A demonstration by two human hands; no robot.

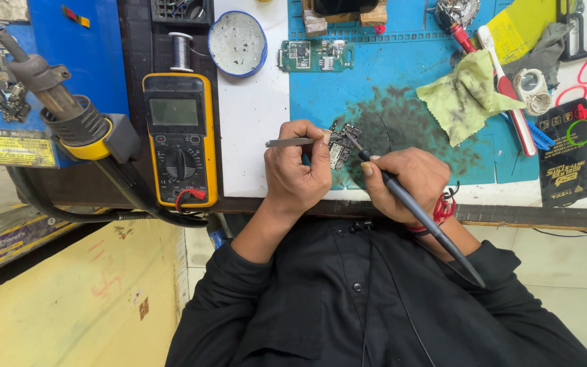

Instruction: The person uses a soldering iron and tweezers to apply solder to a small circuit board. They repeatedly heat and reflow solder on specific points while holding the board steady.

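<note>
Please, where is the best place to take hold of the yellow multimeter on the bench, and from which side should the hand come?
Probably grip the yellow multimeter across its two long sides, near the middle, coming from above. It lies flat, face up, and those rubbery yellow edges stay clear. Avoid the lower end, where the red plug sits, and the left, where the hot-air nozzle crowds it.

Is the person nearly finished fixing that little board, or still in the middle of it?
Still in the middle, it seems. Already done: the small circuit board lies bare on the blue mat. In hand: the left hand holds tweezers at the board, and the right hand puts a soldering iron tip on it. Left: a green circuit board lies apart, untouched.
</note>
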